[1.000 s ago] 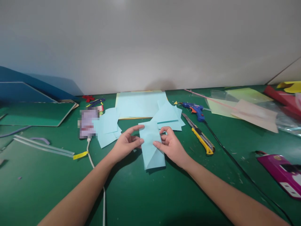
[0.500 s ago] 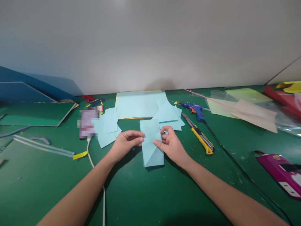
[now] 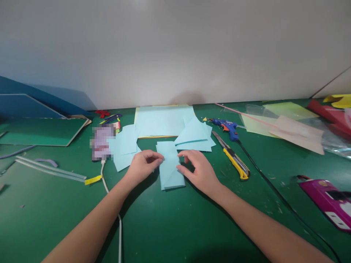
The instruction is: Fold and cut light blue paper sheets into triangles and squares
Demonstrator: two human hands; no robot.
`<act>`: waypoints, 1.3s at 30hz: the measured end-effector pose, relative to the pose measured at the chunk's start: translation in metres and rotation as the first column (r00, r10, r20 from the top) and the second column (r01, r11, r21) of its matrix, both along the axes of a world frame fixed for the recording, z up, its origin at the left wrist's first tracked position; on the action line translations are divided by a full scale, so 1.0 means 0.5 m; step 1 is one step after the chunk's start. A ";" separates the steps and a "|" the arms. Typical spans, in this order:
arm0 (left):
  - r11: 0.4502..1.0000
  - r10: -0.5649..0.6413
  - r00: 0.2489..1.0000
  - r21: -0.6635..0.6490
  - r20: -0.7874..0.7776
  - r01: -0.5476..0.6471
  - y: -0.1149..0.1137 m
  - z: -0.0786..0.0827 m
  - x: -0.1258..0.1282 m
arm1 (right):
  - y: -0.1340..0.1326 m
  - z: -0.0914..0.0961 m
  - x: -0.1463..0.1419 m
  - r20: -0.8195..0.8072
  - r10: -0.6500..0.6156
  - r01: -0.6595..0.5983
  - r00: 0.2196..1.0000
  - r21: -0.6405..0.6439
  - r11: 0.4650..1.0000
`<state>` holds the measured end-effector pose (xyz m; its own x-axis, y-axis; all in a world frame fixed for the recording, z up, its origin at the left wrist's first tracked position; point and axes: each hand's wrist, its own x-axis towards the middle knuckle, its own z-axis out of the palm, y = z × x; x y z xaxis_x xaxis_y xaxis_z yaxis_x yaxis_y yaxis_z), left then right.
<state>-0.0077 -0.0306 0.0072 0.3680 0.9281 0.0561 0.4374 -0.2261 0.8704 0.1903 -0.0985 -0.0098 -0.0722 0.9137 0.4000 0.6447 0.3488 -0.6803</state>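
Observation:
A folded light-blue paper (image 3: pixel 171 164) rests on the green table between my two hands, its long side pointing away from me. Its near end has a slanting fold, and a second layer peeks out along the left and lower edges. My left hand (image 3: pixel 144 164) pinches the left edge between thumb and fingers. At the right edge, my right hand (image 3: pixel 199 170) has its thumb and index finger apart, their tips touching or almost touching the paper. Blue paper pieces (image 3: pixel 196 135) lie just beyond, and more blue pieces (image 3: pixel 127 144) lie to the left.
Behind is a large blue sheet (image 3: pixel 161 120). To the right lie a yellow utility knife (image 3: pixel 236 162), a blue glue gun (image 3: pixel 227 126) with its black cord, and a magenta power strip (image 3: pixel 326 199). A blurred-out phone-like object (image 3: pixel 102 142) with a white cable (image 3: pixel 105 182) is left.
The folded paper has shifted slightly left and now lies flat. My right hand has loosened from its right edge; my left hand moved a little left with it.

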 end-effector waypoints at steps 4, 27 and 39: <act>0.982 -0.033 0.991 0.178 -0.133 0.057 0.000 -0.005 0.001 | -0.002 0.007 0.003 0.196 0.166 -0.190 0.966 0.111 0.975; 0.901 -0.078 0.967 0.398 -0.243 0.173 -0.009 -0.016 0.003 | -0.011 0.017 -0.004 0.479 0.456 -0.504 0.750 -0.032 0.863; 0.914 -0.096 0.967 0.363 -0.236 0.179 -0.001 -0.020 -0.002 | -0.010 0.016 -0.002 0.440 0.480 -0.502 0.759 -0.073 0.861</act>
<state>-0.0086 -0.0312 -0.0030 0.5321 0.7914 0.3008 0.5401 -0.5909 0.5992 0.1894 -0.1033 -0.0020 -0.6797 0.6862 0.2592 0.5958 0.7226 -0.3506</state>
